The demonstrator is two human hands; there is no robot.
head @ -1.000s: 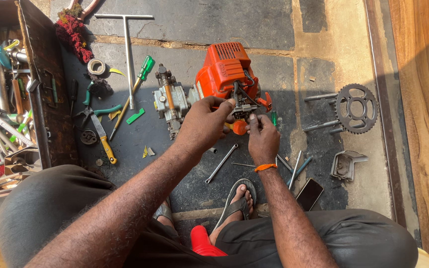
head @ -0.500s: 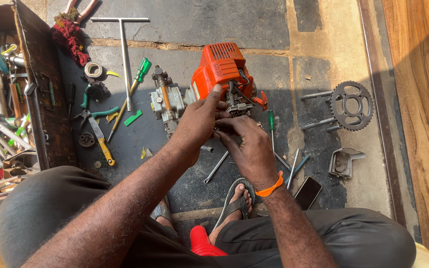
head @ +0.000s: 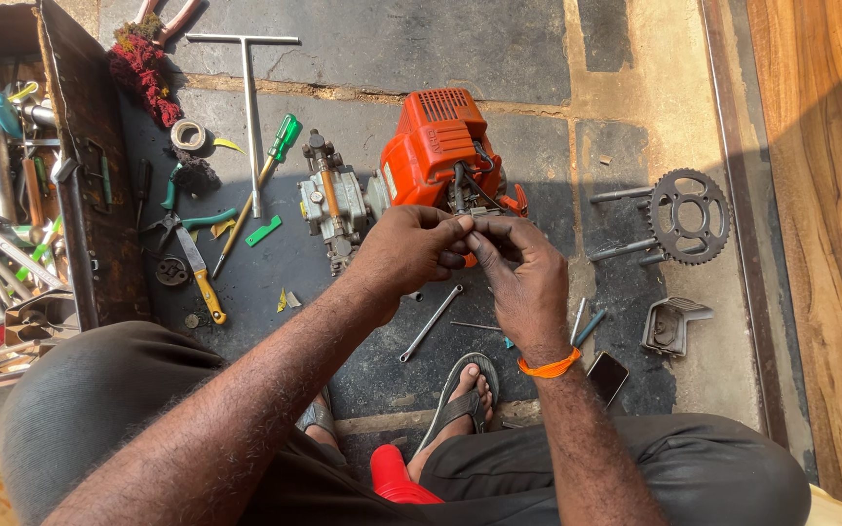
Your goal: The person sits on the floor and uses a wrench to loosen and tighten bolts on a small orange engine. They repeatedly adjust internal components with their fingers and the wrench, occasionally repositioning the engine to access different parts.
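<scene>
Showing one stone floor (head: 392, 39) with one open toolbox (head: 12, 195) at its left edge, full of metal tools. One orange engine (head: 436, 151) stands mid-floor, one grey metal block (head: 328, 200) touching its left side. One sprocket (head: 689, 214) lies well to the right, three rods beside it. One T-handle wrench (head: 248, 88), one green screwdriver (head: 265, 170) and one yellow-handled tool (head: 202, 278) lie left of the engine. One spanner (head: 431, 321) lies below the hands. Left hand (head: 411, 248) and right hand (head: 523, 278), the latter with one orange wristband (head: 550, 366), meet fingertip to fingertip just in front of the engine, fingers pinched together; what they pinch is too small to tell
</scene>
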